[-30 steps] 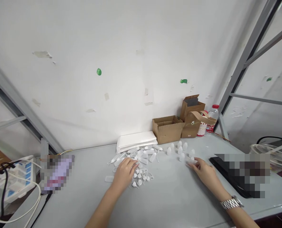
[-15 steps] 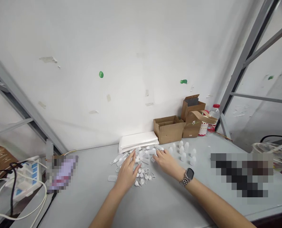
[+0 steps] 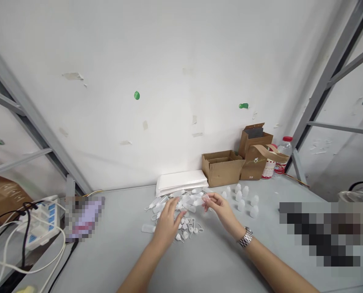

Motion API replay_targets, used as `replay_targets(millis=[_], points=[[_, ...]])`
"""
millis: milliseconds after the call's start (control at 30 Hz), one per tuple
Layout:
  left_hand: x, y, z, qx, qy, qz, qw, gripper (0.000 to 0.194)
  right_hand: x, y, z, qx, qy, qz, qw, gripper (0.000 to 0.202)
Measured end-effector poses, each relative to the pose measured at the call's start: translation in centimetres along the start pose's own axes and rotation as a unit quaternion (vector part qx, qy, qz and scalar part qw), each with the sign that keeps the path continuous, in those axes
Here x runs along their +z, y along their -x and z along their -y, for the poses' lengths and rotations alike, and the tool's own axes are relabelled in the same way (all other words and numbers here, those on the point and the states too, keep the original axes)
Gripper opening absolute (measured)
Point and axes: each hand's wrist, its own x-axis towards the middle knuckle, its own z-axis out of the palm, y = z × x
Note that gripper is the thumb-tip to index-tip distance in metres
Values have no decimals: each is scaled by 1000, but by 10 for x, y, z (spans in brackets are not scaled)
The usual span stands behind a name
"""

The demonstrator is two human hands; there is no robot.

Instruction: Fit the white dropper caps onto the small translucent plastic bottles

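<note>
Between thumb and fingers, my right hand (image 3: 220, 208) pinches a small translucent plastic bottle (image 3: 200, 200) at the right side of a loose pile. My left hand (image 3: 168, 223) rests over the pile's near left part, fingers apart, holding nothing. Several more small bottles (image 3: 159, 201) lie on their sides in the pile, some partly covered by my hands. White nozzle caps (image 3: 185, 235) with ring-shaped straps are gathered on the near side, right of my left thumb. One bottle (image 3: 148, 228) lies alone to the left. Several translucent bottles (image 3: 239, 196) stand upright to the right.
White flat packs (image 3: 181, 181) lie behind the pile against the wall. Beside them are an open cardboard box (image 3: 226, 173), a brown paper bag (image 3: 251, 169) and a red-capped bottle (image 3: 283, 156). A power strip (image 3: 42, 228) with tangled cables occupies the left. Blurred items lie on both sides.
My right hand has lifted a bottle from the pile, its fingers now closed on it. My left hand stays spread over the pile. The view has swung slightly left.
</note>
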Motion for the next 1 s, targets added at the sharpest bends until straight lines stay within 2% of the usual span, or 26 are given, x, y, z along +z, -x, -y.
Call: replay_targets(millis=[67,233,400,500,600,733,833,1000], points=[[-3,1,-5,40,-16,20,999,38,5,1,2,40,-73,28,996,28],[1,3,-8,117,-54,22,991,20,16,8,1,70,-134,65,986,28],[4,3,-7,130,-86,10,988,24,18,10,-7,102,-170,63,978,27],[3,4,-11,85,-63,8,994,28,17,10,-9,116,-183,45,975,29],[2,4,-17,-11,15,4,1000,28,19,11,-7,118,-206,39,971,28],[3,3,-22,-128,138,-24,982,30,25,14,-2,101,-205,27,973,28],[4,1,-23,-168,194,-44,965,34,29,17,0,92,-191,17,977,29],[3,-2,-17,-197,236,-69,949,37,24,16,-3,68,-174,-17,982,28]])
